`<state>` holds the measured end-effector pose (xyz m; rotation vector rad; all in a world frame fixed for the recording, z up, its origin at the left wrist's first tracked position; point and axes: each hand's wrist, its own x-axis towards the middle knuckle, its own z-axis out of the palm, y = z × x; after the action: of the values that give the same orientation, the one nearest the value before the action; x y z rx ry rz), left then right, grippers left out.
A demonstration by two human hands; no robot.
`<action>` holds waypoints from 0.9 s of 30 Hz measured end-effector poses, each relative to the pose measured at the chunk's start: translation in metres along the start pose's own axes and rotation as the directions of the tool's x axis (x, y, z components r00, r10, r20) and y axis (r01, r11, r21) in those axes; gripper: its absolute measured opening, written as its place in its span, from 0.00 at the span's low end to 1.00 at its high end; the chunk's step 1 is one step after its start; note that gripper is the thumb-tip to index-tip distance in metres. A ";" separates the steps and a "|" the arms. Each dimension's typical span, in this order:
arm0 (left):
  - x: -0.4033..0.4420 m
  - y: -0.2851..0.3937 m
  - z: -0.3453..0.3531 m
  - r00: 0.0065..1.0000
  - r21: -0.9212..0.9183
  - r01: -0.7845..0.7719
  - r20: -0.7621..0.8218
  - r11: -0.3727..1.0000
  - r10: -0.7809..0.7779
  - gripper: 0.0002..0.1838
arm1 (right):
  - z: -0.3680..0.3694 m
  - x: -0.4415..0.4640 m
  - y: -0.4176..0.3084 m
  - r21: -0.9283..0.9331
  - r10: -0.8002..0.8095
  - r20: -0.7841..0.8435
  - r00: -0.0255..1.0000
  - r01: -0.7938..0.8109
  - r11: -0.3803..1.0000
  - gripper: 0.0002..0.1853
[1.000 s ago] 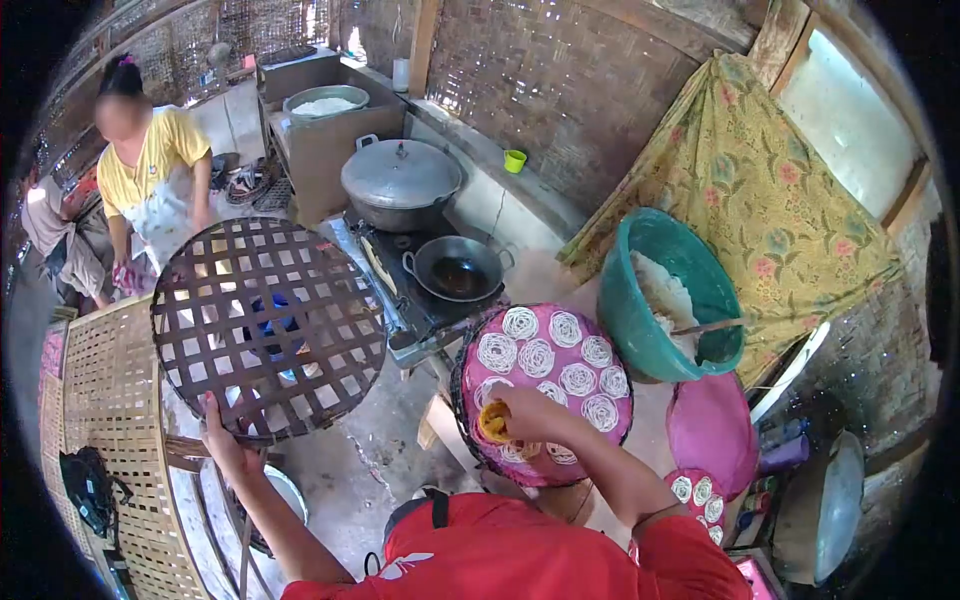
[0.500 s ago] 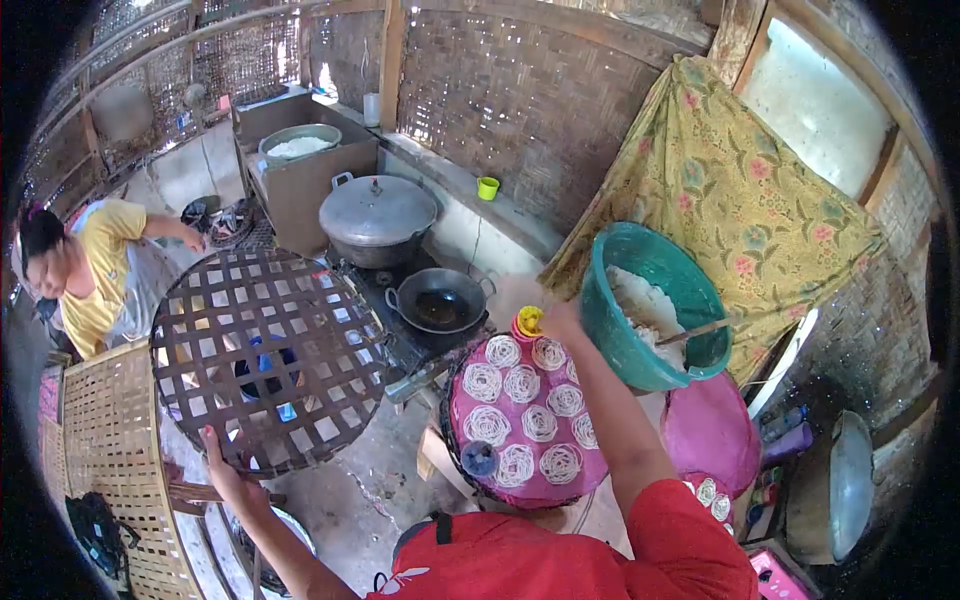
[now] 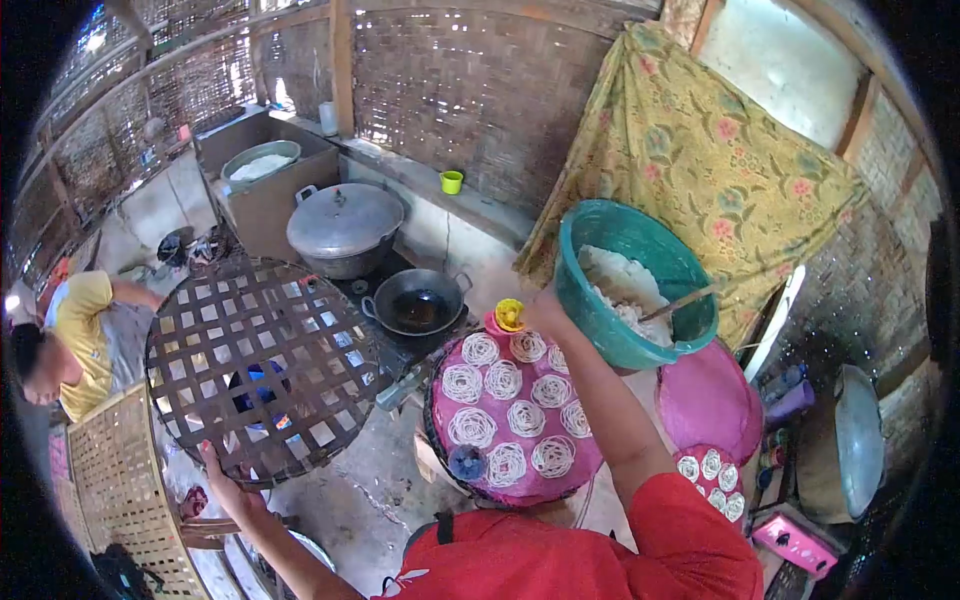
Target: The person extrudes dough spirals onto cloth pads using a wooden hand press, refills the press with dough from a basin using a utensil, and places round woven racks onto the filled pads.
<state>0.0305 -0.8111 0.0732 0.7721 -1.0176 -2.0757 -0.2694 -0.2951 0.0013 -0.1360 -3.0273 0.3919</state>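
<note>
My left hand [image 3: 228,486] grips the lower rim of a round, dark, open-weave tray [image 3: 262,345], held up at the left. Near the far edge of a round pink-covered tray [image 3: 498,412], my right hand [image 3: 542,312] is beside a small yellow-topped pink object [image 3: 508,315], its fingers partly hidden. Several white coiled noodle-like rounds [image 3: 525,418] lie on the pink cover. A small blue, round-ended item [image 3: 467,462] rests at the tray's near left edge.
A green tub [image 3: 635,285] with white contents and a stick stands at the right. Beyond the trays are a wok [image 3: 417,302] and a lidded pot [image 3: 345,230]. A person in yellow [image 3: 80,330] bends at the far left. A pink box [image 3: 795,545] lies lower right.
My right hand has moved from the pink tray's near left area to its far edge. The blue item has come into view. The person in yellow has bent down at the left.
</note>
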 end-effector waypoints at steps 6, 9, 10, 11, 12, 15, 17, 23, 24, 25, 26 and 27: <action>0.006 -0.010 0.006 0.999 0.012 0.021 0.040 1.000 -0.021 0.18 | -0.081 -0.083 0.012 0.373 0.008 0.109 0.994 -0.048 0.927 0.09; 0.018 -0.016 0.011 0.987 0.002 0.102 0.121 0.995 -0.102 0.20 | -0.098 -0.115 0.033 0.347 -0.025 0.111 0.994 -0.015 0.938 0.08; 0.021 -0.020 0.013 0.986 0.011 0.107 0.130 0.994 -0.107 0.20 | -0.104 -0.129 0.040 0.350 -0.013 0.111 0.994 -0.027 0.937 0.08; 0.025 -0.027 0.017 0.979 -0.056 0.115 0.176 0.992 -0.104 0.20 | -0.112 -0.143 0.046 0.305 -0.006 0.125 0.992 -0.033 0.952 0.08; 0.020 -0.027 0.030 0.970 -0.125 0.128 0.221 0.984 -0.099 0.20 | -0.117 -0.155 0.056 0.259 0.001 0.136 0.991 -0.036 0.965 0.08; 0.015 -0.034 0.039 0.966 -0.190 0.162 0.230 0.968 -0.117 0.19 | -0.116 -0.208 0.092 0.289 0.009 0.147 0.989 -0.052 0.956 0.09; 0.020 -0.040 0.037 0.953 -0.179 0.177 0.276 0.968 -0.123 0.18 | -0.121 -0.241 0.097 0.242 0.050 0.231 0.972 -0.107 0.964 0.08; 0.011 -0.055 0.067 0.929 -0.247 0.265 0.323 0.932 -0.179 0.15 | -0.101 -0.287 0.109 0.161 0.091 0.208 0.974 -0.125 0.979 0.12; 0.001 -0.055 0.075 0.928 -0.245 0.263 0.329 0.933 -0.175 0.15 | -0.101 -0.289 0.107 0.167 0.092 0.204 0.975 -0.127 0.978 0.12; -0.004 -0.057 0.081 0.895 -0.167 0.295 0.393 0.941 -0.211 0.15 | -0.101 -0.290 0.105 0.207 0.144 0.254 0.956 -0.199 0.958 0.12; -0.007 -0.059 0.084 0.858 -0.086 0.318 0.450 0.944 -0.248 0.15 | -0.101 -0.291 0.103 0.243 0.189 0.306 0.933 -0.269 0.932 0.13; -0.006 -0.069 0.089 0.860 -0.097 0.346 0.431 0.933 -0.274 0.15 | -0.105 -0.291 0.100 0.250 0.186 0.304 0.934 -0.266 0.931 0.13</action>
<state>-0.0538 -0.7373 0.0627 0.4355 -0.9573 -2.6486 0.0376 -0.2011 0.0551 -0.4520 -3.1839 0.9407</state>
